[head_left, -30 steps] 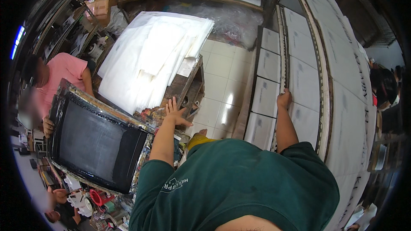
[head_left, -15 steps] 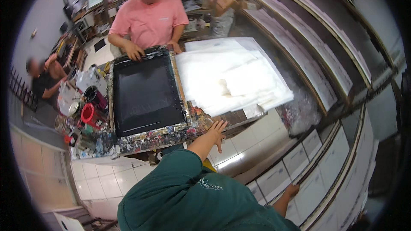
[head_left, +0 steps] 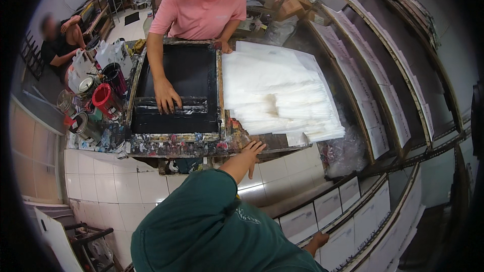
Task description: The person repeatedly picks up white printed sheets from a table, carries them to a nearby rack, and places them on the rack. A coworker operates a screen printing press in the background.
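left hand (head_left: 250, 152) flat, fingers spread, gripping nothing, on the paint-crusted front edge of the worktop (head_left: 176, 147) | stack of white sheets (head_left: 277, 93) just beyond it, looks mostly unprinted | right hand (head_left: 318, 242) resting open on rack shelf (head_left: 333, 211) | co-worker's hand (head_left: 166, 95) on black screen frame (head_left: 179, 88)

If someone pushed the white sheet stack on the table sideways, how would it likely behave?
The white sheet stack looks thin-layered and fanned at its near edge, so it would probably shear and slide apart. Single sheets seem floppy. The left hand rests on the table edge beside it.
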`<state>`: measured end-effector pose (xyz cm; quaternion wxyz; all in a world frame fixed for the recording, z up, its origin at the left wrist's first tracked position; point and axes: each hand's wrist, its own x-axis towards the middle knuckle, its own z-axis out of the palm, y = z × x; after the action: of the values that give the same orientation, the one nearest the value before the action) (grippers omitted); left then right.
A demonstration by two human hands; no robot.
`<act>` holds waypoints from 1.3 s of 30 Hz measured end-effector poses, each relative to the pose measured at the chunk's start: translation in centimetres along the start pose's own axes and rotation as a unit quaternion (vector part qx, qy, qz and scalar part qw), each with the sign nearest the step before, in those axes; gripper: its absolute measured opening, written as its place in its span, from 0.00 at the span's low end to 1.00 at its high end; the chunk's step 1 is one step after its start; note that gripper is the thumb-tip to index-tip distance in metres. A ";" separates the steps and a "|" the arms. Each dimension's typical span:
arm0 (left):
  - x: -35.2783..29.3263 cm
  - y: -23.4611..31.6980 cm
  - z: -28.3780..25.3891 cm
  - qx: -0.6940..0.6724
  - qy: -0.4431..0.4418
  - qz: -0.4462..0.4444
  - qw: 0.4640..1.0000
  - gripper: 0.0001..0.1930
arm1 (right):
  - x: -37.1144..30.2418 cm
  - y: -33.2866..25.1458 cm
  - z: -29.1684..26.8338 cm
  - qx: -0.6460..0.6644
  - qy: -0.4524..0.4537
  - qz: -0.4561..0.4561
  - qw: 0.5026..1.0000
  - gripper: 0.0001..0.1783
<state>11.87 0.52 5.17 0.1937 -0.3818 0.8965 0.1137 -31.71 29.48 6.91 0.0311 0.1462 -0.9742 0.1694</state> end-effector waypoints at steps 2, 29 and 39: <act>0.0 -0.1 0.1 0.011 0.013 -0.002 1.000 0.50 | 0.1 0.1 -0.2 -0.028 -0.017 -0.017 0.999 0.13; -1.5 -0.2 -2.1 -0.034 -0.060 -0.005 0.998 0.51 | -2.3 -3.4 -3.4 -0.116 0.033 -0.032 0.992 0.19; -1.3 -0.2 -2.2 -0.029 -0.062 -0.002 0.998 0.52 | -5.4 -7.2 3.2 0.029 -0.128 -0.353 0.926 0.21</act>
<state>12.32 0.44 7.69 0.2377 -0.3815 0.8784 0.1622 -24.48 23.40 5.60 -0.0403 0.5021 -0.8499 0.1550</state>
